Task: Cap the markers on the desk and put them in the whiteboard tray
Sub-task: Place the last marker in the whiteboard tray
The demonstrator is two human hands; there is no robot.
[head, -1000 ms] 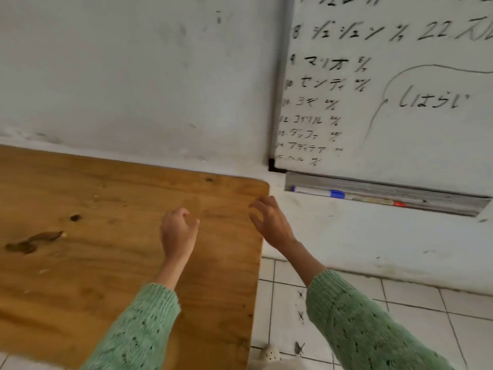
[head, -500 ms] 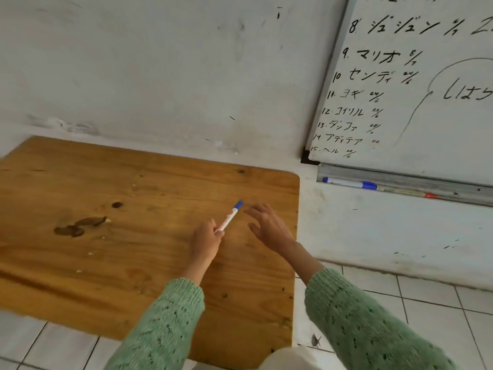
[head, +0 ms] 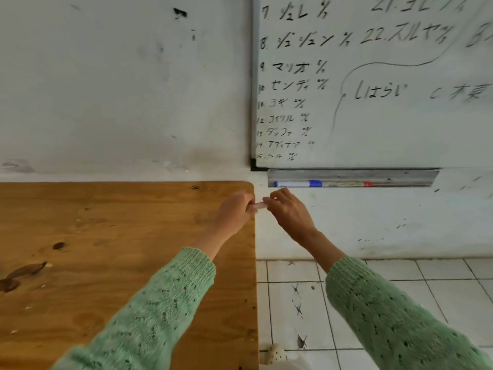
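Both my hands hold one white marker [head: 257,205] level over the desk's far right corner. My left hand [head: 234,212] grips its left part and my right hand [head: 286,209] closes over its right end; only a short stretch with pinkish print shows between them, and the cap is hidden. The wooden desk [head: 106,249] has no other marker in sight. The metal whiteboard tray [head: 400,174] hangs just above and right of my hands. In it lie a blue-capped marker [head: 297,183] and a red-capped marker [head: 346,184].
The whiteboard [head: 373,81] covered in black writing sits above the tray on a white wall. White floor tiles [head: 400,303] fill the space right of the desk. Dark stains mark the desk's left side.
My left hand raised the marker from the desk and carried it to the far right corner. My right hand, open before, now closes on the marker's right end.
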